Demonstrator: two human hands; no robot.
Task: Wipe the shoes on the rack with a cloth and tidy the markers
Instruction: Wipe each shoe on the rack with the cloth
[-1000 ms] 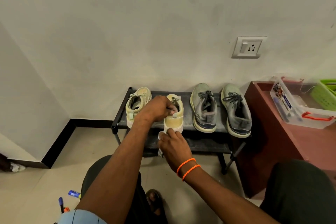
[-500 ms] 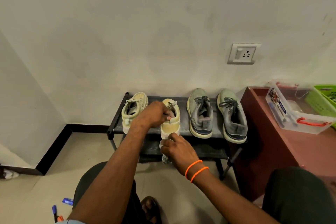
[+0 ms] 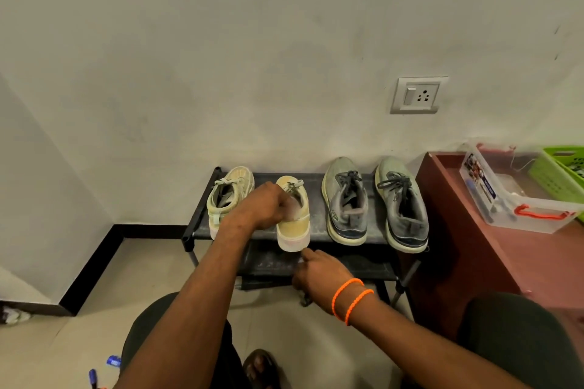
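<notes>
Left hand (image 3: 264, 206) fingers curled, gripping yellow shoe (image 3: 293, 224) at rack (image 3: 316, 232) front edge. Right hand (image 3: 319, 276) below, grip on cloth (image 3: 305, 300) unclear.

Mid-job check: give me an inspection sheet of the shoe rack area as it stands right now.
Surface: black shoe rack, top shelf dusty.
Job's things: yellow shoe gripped at the collar; second yellow shoe and two grey shoes on top shelf; cloth mostly hidden under right hand.
Clutter: markers on floor.
Hands: left hand holds yellow shoe; right hand below its heel, grips cloth.
Cables: nothing seen.
Surroundings: wall socket, red cabinet, clear box, green basket.
</notes>
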